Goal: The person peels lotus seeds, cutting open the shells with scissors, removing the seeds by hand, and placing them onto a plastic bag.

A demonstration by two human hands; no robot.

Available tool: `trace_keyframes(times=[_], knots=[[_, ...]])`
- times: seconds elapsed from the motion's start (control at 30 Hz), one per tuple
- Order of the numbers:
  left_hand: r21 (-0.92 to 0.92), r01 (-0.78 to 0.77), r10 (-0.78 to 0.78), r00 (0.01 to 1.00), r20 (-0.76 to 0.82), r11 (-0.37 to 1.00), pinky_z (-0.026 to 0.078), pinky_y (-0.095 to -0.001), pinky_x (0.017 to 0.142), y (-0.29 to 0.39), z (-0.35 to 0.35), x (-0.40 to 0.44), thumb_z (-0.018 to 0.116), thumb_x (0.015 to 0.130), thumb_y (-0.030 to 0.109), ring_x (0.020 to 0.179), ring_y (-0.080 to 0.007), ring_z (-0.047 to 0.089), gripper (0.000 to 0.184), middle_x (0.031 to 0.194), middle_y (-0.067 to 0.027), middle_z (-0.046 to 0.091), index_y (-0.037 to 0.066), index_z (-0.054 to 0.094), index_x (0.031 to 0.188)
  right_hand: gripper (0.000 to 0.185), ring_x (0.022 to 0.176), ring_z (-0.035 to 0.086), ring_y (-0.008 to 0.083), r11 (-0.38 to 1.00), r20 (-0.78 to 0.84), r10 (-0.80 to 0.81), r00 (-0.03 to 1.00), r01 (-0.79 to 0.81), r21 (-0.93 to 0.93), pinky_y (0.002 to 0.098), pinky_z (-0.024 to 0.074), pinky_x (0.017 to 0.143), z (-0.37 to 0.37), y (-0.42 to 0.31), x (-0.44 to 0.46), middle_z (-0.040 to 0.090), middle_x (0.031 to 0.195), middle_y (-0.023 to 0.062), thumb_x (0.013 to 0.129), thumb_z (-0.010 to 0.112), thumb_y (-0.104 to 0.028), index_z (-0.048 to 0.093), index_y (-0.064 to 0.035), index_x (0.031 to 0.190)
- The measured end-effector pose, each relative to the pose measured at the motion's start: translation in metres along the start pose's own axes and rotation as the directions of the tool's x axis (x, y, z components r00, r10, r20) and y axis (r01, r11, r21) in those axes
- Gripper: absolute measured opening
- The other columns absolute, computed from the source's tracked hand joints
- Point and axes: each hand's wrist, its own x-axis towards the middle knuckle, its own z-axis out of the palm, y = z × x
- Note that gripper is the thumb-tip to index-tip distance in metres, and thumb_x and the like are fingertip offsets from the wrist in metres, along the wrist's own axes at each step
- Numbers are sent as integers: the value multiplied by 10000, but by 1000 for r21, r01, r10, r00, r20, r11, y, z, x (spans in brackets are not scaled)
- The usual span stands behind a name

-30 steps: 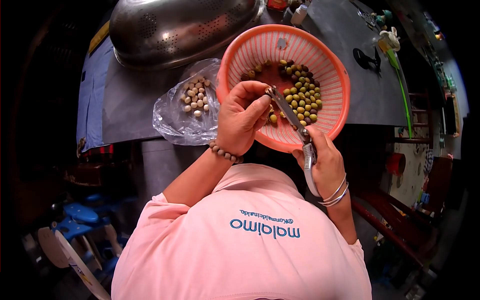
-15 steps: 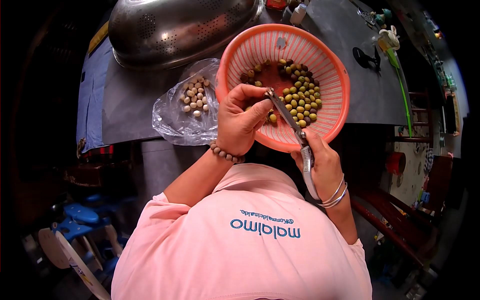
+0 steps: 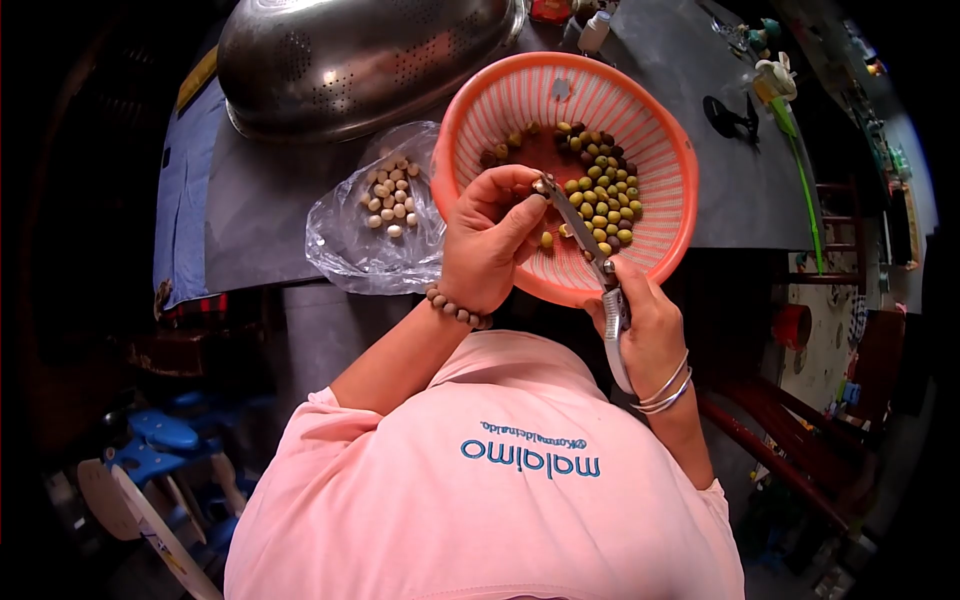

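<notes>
Where right hand (image 3: 652, 325) grips, tool (image 3: 614, 308) looks silver-grey.

Hand tool (image 3: 585, 235): grey metal, dull along the blade part, ribbed and paler at the grip. Basket (image 3: 680, 190): coral plastic, smooth rim with soft shine, slatted wall. Green and dark fruits (image 3: 600, 195) smooth, faintly glossy. Bag (image 3: 338, 240) thin clear plastic, crinkled, shiny; pale kernels (image 3: 390, 195) inside look smooth, matt. Colander (image 3: 375, 60): polished metal, perforated, strong highlights. Tabletop (image 3: 258, 215) smooth, matt grey, material unclear. Shirt (image 3: 480, 530) matt pink cloth, lettering (image 3: 530, 458) looks stitched. Bead bracelet (image 3: 456, 308) matt, wood-like; bangles (image 3: 664, 396) shiny metal. Blue cloth (image 3: 185, 210) matt.
</notes>
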Motion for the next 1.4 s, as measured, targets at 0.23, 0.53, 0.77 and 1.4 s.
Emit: trace_keyframes(times=[0.23,0.53,0.77,1.4], knots=[[-94,57,-59,998,-14,994,319,-152,447,0,-1,-3,536,896,28,593,-44,431,194,886,-31,580,61,543,1087,465,698,585,321,984,-45,-41,998,33,-175,396,478,605,-1,-2,2,548,792,129,734,715,-148,515,-101,1151],[-84,34,-32,999,31,996,309,-156,447,0,-2,-2,531,907,50,590,-45,418,153,896,-26,572,45,533,1060,456,733,597,363,996,31,5,1000,-2,-90,414,487,616,-2,0,2,572,859,167,767,692,-174,490,-90,1167],[-86,74,-69,996,54,994,310,-157,455,2,-5,-1,543,904,59,606,-46,413,154,858,-8,545,44,531,1057,423,756,618,362,1000,67,12,998,-12,0,401,501,620,-6,-3,3,606,901,177,763,694,-125,507,-59,1137],[-51,80,-80,997,-13,996,305,-160,436,2,-6,3,537,911,69,580,-49,414,179,767,10,516,82,533,1090,444,726,613,335,997,2,-44,999,44,-70,391,497,607,0,-1,6,607,834,154,740,718,-141,521,-65,1132]])
